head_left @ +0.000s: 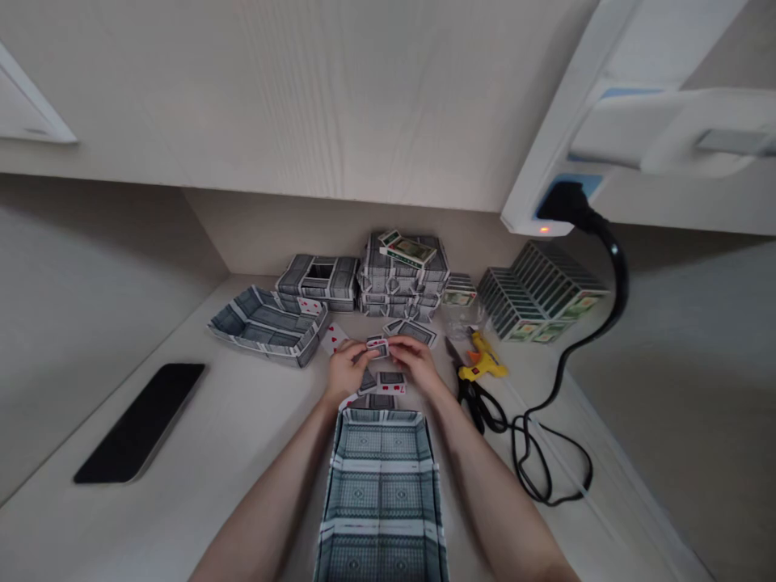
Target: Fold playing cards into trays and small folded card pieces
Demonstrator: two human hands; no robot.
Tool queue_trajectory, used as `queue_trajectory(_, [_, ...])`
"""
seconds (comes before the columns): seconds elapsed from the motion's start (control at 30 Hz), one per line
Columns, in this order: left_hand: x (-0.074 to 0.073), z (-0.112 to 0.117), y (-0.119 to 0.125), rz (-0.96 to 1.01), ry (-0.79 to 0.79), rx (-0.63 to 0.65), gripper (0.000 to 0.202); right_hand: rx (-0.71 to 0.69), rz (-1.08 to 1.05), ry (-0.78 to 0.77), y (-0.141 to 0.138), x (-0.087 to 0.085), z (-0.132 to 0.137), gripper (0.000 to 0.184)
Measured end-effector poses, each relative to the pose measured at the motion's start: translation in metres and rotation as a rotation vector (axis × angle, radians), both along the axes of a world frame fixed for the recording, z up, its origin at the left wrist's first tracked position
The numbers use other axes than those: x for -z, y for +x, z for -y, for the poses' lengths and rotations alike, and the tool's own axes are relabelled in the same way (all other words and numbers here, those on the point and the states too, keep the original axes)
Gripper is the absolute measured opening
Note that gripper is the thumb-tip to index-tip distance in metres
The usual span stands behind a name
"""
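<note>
Both my hands meet at the middle of the desk. My left hand point(345, 368) and my right hand point(415, 361) are closed in a pinch on a small folded playing card point(378, 346) with red pips, held between them just above the desk. Below them lie more loose cards point(391, 381), some face up. Between my forearms, near me, stands a long open tray made of card backs point(381, 485).
A second card tray point(267, 325) sits at the left, card boxes and stacked card pieces point(400, 279) at the back, a row of card packs point(539, 295) at the right. A yellow glue gun point(483, 362), black scissors point(478, 400), a black cable point(546, 453) and a dark phone point(142, 420) lie around.
</note>
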State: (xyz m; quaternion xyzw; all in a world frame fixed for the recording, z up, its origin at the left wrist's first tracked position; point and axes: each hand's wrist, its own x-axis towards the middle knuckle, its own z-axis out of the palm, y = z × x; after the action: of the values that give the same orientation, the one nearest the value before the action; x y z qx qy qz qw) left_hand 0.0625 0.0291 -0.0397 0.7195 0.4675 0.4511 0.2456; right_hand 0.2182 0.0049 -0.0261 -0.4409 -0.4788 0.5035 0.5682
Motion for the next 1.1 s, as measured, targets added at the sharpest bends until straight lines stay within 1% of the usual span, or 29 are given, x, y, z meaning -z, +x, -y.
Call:
queue_trajectory(0.1, [0.0012,-0.0004,-0.0001,-0.003,-0.019,0.024,0.018,0.007,-0.010,0.004,-0.0004,0.0008,-0.0001,0.023])
queue_trajectory(0.17, [0.0007,0.0002,0.0005,-0.017,-0.040,0.038,0.019,0.031,0.006,-0.020,-0.0017,0.0019,-0.0016,0.024])
queue_trajectory(0.3, [-0.0017,0.0025,0.0026,-0.055,-0.145,0.055,0.019,0.098,0.024,-0.079,-0.0049,0.0057,-0.0055,0.024])
queue_trajectory(0.37, [-0.0031,0.0033,0.0035,-0.025,-0.192,0.066,0.020,0.116,0.018,-0.094,-0.0058,0.0073,-0.0067,0.025])
queue_trajectory(0.5, [-0.0061,0.0034,0.0036,0.160,-0.232,0.091,0.027,0.110,0.047,-0.102,-0.0068,0.0088,-0.0072,0.026])
queue_trajectory(0.57, [-0.0068,0.0027,0.0029,0.201,-0.248,0.076,0.029,0.105,0.054,-0.108,-0.0070,0.0091,-0.0070,0.027])
queue_trajectory(0.73, [-0.0055,0.0006,0.0015,0.218,-0.302,0.065,0.031,0.101,0.061,-0.118,-0.0065,0.0075,-0.0062,0.026])
queue_trajectory(0.9, [-0.0065,0.0006,0.0016,0.220,-0.339,0.056,0.030,0.066,0.065,-0.118,-0.0046,0.0050,-0.0060,0.026])
queue_trajectory(1.1, [-0.0077,0.0013,0.0012,0.221,-0.341,0.044,0.032,0.051,0.058,-0.119,-0.0043,0.0063,-0.0066,0.028])
